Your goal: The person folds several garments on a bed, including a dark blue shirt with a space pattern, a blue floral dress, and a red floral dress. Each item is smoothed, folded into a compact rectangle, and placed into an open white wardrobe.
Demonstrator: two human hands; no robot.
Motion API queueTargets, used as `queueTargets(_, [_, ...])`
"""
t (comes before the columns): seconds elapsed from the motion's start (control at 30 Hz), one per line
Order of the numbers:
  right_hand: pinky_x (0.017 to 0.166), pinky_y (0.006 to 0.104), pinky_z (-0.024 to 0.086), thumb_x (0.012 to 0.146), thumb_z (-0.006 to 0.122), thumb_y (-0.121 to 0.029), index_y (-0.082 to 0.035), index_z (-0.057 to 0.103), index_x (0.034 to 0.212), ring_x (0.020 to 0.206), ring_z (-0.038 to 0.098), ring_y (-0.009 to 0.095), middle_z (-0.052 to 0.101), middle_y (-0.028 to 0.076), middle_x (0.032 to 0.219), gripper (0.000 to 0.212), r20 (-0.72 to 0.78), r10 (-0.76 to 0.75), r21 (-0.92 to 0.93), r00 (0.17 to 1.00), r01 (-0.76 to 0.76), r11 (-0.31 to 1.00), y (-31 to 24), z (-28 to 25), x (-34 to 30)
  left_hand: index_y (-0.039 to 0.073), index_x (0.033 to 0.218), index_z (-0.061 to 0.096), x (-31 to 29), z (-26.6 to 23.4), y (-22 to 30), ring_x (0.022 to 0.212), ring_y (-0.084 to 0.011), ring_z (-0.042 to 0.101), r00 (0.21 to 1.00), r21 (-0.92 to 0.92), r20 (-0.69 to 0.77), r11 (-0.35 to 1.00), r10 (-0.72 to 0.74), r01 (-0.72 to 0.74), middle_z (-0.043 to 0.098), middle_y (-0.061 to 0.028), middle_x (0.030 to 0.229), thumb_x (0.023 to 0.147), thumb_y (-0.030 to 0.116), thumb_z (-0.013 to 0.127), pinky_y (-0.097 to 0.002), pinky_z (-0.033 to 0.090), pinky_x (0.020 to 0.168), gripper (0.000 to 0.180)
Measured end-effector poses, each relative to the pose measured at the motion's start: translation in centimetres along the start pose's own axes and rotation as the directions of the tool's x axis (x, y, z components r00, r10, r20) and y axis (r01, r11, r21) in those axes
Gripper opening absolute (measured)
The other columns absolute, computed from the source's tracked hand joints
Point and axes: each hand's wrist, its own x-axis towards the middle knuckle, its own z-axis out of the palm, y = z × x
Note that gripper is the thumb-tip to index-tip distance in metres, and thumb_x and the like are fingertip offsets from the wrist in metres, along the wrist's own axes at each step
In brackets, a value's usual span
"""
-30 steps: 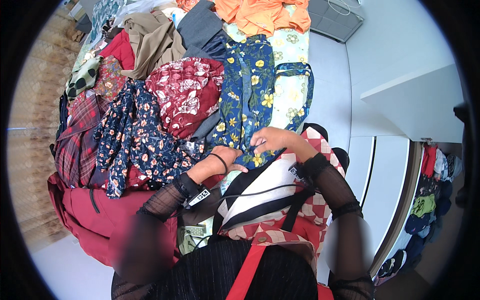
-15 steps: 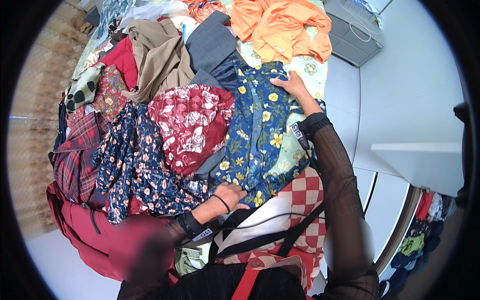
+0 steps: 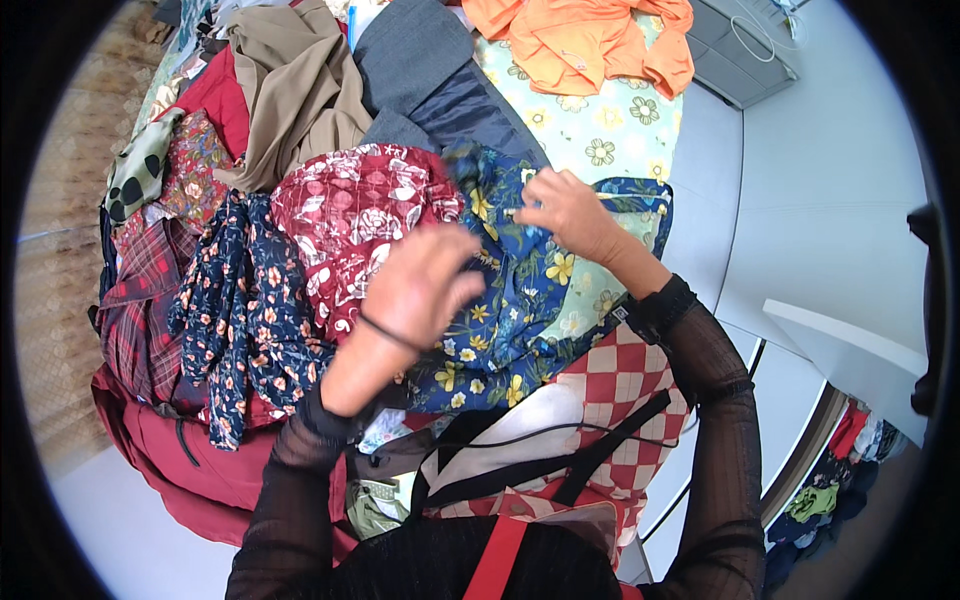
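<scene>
A blue cloth garment with yellow flowers [image 3: 500, 330] lies crumpled on the bed in front of me. Over its left side, near the dark red and white patterned garment [image 3: 350, 215], hovers my left hand [image 3: 425, 285]. It is smeared by motion, but the thumb stands apart from the fingers and no cloth shows in it. My right hand [image 3: 575, 215] is above the upper right part of the blue garment. Its fingers are bent and apart, with nothing visible gripped between them.
Left lie a navy floral garment [image 3: 255, 310], a plaid one [image 3: 150, 310] and a maroon bag-like piece [image 3: 200, 490]. Beyond are khaki cloth [image 3: 300, 90], grey cloth [image 3: 415, 55] and an orange garment [image 3: 560, 45]. A red-checked bag [image 3: 620, 395] sits close to me.
Both hands have come off the blue garment's edges. My left hand has risen and moved away from me; my right has drawn nearer. The garment's far part is pulled in and bunched, baring flowered bedding.
</scene>
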Motion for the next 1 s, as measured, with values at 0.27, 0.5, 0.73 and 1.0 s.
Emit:
queueTargets(0.27, [0.087,0.0374,0.041,0.075,0.070,-0.046,-0.009,0.070,0.100,0.103,0.050,0.026,0.059,0.007,0.103,0.044,0.150,0.121,0.060,0.981,-0.131,0.990,-1.2,0.1,-2.6,0.015,0.115,0.062,11.2,4.8,-7.3,0.117,-0.0235,0.050,0.957,0.353,0.290,0.928,0.010,-0.117,0.059,-0.0036,0.121,0.077,0.029,0.072,-0.0407,0.040,0.093,0.042])
queueTargets(0.5, [0.083,0.0377,0.041,0.065,0.081,-0.023,-0.009,0.062,0.097,0.101,0.051,0.024,0.059,0.003,0.103,0.041,0.044,0.497,-0.123,0.867,-0.489,0.864,-1.5,0.8,-1.1,0.016,0.104,0.063,12.4,7.0,-8.1,0.102,-0.0247,0.058,0.902,0.462,0.400,0.886,-0.164,-0.044,0.063,-0.0053,0.104,0.066,0.028,0.078,-0.0389,0.040,0.085,0.042])
queueTargets(0.73, [0.083,0.0379,0.041,0.075,0.063,-0.017,-0.012,0.055,0.092,0.091,0.054,0.021,0.057,0.003,0.080,0.020,-0.144,0.293,-0.424,0.945,-0.327,0.845,-3.8,1.6,-1.5,0.010,0.088,0.057,3.6,8.6,-5.7,0.107,-0.0236,0.051,0.828,0.426,0.180,0.717,0.531,-0.552,0.056,-0.0078,0.111,0.077,0.019,0.052,-0.0377,0.040,0.087,0.014])
queueTargets(1.0, [0.075,0.0382,0.048,0.079,0.061,-0.016,-0.005,0.060,0.105,0.093,0.054,0.025,0.053,0.009,0.084,0.029,0.065,0.447,-0.105,0.892,-0.440,0.892,-11.6,3.6,-4.5,0.015,0.090,0.073,0.9,7.2,-3.7,0.120,-0.0211,0.047,0.729,0.436,0.671,0.866,-0.132,-0.244,0.059,-0.0022,0.124,0.085,0.028,0.053,-0.0395,0.040,0.094,0.024])
